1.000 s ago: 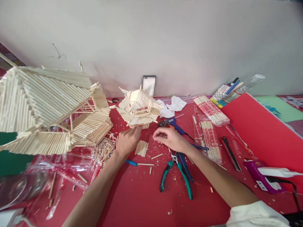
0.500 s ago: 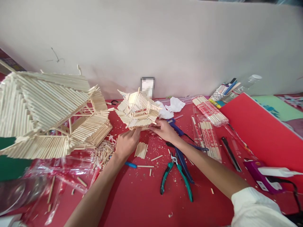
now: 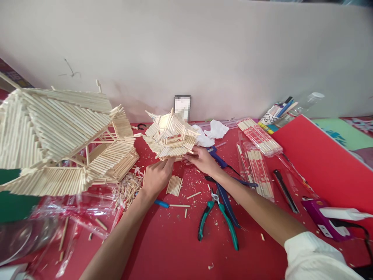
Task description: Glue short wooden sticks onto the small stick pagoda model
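Observation:
A small pavilion model (image 3: 171, 136) made of pale wooden sticks stands at the middle of the red table, close to the wall. My left hand (image 3: 157, 177) is closed at its near lower edge, with the fingertips under the roof rim. At the right lower edge, my right hand (image 3: 201, 159) pinches the model's base between thumb and fingers. Just below the hands lies a small panel of glued sticks (image 3: 174, 185). Left of them stands a larger stick house model (image 3: 67, 128) with a sloping roof.
Green-handled pliers (image 3: 215, 198) lie open in front, over a dark blue tool (image 3: 229, 206). A blue glue gun (image 3: 217, 157), packs of chopsticks (image 3: 259, 136), a black cutter (image 3: 285, 190) and a purple box (image 3: 326, 219) are on the right. Stick scraps (image 3: 131, 186) pile up on the left.
Both hands keep the same hold on the small pavilion model. The whole view has shifted very slightly; nothing else visibly moved.

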The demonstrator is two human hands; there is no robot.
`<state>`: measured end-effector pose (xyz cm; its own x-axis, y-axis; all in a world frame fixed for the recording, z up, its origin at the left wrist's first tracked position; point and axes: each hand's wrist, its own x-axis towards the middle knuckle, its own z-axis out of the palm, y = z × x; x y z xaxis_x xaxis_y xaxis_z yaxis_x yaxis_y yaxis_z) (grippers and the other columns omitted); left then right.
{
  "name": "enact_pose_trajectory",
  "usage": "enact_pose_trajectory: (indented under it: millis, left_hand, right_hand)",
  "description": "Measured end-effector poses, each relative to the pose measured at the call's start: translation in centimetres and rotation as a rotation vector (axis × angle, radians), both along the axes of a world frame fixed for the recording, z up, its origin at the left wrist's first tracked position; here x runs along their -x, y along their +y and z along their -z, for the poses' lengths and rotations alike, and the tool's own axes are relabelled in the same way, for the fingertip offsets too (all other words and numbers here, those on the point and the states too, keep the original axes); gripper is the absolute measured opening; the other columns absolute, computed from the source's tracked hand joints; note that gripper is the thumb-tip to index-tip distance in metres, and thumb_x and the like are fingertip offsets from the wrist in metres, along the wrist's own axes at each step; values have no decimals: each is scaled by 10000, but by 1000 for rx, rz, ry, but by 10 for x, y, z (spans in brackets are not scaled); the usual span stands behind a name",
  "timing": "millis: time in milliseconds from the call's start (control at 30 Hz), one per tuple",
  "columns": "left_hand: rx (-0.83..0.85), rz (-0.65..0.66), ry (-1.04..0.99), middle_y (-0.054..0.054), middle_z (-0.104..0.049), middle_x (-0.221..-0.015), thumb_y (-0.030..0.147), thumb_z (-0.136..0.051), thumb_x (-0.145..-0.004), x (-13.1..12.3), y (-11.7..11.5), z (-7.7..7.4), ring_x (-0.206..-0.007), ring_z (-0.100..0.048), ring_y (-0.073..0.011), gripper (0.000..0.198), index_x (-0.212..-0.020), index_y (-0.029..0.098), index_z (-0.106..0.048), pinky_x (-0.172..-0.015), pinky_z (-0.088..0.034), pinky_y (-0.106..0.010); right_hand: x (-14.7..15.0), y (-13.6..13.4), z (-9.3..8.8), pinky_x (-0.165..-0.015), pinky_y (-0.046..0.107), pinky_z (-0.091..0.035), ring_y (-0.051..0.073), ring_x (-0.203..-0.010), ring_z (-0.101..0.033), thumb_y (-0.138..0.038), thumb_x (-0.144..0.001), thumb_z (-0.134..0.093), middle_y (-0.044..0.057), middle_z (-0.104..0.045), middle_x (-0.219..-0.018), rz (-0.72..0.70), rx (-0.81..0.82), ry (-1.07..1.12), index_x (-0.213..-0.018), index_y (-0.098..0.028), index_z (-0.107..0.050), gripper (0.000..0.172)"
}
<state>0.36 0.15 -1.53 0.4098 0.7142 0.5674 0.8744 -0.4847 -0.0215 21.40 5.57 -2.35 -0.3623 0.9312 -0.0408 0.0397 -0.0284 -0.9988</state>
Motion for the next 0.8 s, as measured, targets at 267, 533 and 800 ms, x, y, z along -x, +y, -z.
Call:
enact_pose_trajectory:
  millis: [267,533,800]
  left_hand:
    - [-36,13,-12,19,-645,-600,32,-519,-866,0,0,1,-504,-574,-127,308,-1054,198,-697,-484,-274,-281]
    - [-41,12,-16,7,-645,-591,53,-503,-891,0,0,0,-497,-566,-126,284,-1036,196,-700,-484,-255,-274]
    - [-40,6,-15,4,-647,-591,54,-504,-892,0,1,0,-496,-571,-123,281,-1023,194,-710,-480,-256,-280]
  right_hand:
    - [-1,1,8,-726,322,-642,164,-734,-711,-439,-758,-790,39,-724,-879,2,24,66,-945,-192,-662,335]
    - [-1,3,14,-668,286,-649,142,-682,-710,-402,-774,-785,46,-734,-868,-2,44,91,-933,-173,-693,293]
    - [2,2,15,-654,286,-641,134,-665,-704,-350,-827,-739,50,-738,-875,-9,56,107,-946,-174,-660,226]
